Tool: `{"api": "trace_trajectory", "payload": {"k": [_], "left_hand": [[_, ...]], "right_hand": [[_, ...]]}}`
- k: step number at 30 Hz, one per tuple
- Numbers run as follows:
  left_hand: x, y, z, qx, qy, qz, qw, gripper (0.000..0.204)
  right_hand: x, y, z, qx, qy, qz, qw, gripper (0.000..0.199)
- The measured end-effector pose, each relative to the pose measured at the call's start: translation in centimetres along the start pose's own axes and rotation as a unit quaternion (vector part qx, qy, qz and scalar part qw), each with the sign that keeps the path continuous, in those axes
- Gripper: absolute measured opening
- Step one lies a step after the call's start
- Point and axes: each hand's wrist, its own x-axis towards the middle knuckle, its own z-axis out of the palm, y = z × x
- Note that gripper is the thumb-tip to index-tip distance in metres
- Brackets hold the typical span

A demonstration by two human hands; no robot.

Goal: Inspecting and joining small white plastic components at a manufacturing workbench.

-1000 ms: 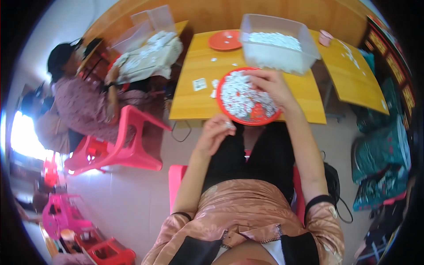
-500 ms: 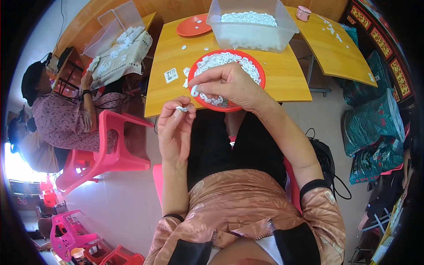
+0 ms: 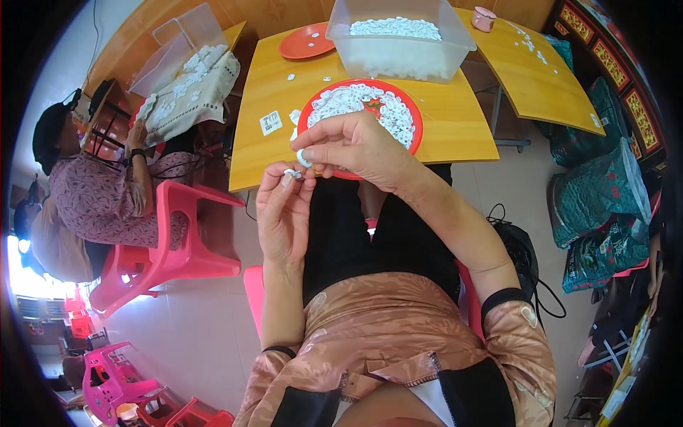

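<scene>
Between the thumb and fingers of my left hand [image 3: 283, 213] is a small white plastic piece [image 3: 292, 173], held just off the table's front edge. My right hand [image 3: 352, 149] pinches a rounded white plastic piece [image 3: 304, 158] close above it. Whether the two pieces touch, I cannot tell. Behind and partly under my right hand lies a red plate [image 3: 418, 132] heaped with many small white ring-like pieces [image 3: 395, 117]. A patch of the plate's printed bottom shows among them.
On the yellow table [image 3: 462, 135] stand a clear bin [image 3: 398, 64] of white pieces, an orange-red plate [image 3: 302, 44] and a white label card [image 3: 270, 122]. Another person [image 3: 114, 185] works at the left beside a pink chair [image 3: 178, 235]. Green bags [image 3: 597, 188] sit at the right.
My right hand has moved left and slightly down, bringing its white piece close to the one in my left hand. The left hand has barely moved.
</scene>
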Motion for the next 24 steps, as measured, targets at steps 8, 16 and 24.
{"api": "trace_trajectory", "payload": {"k": [8, 16, 24], "left_hand": [[-0.41, 0.39, -0.12, -0.036, 0.023, -0.013, 0.999, 0.014], [-0.66, 0.37, 0.44, 0.079, 0.093, 0.014, 0.992, 0.015], [-0.49, -0.24, 0.23, 0.101, 0.108, 0.021, 0.989, 0.016]], "right_hand": [[0.04, 0.26, -0.5, 0.148, -0.032, 0.072, 0.986, 0.028], [0.03, 0.77, -0.16, 0.105, -0.023, 0.054, 0.993, 0.028], [-0.25, 1.07, 0.29, -0.024, 0.017, 0.003, 1.0, 0.023]]}}
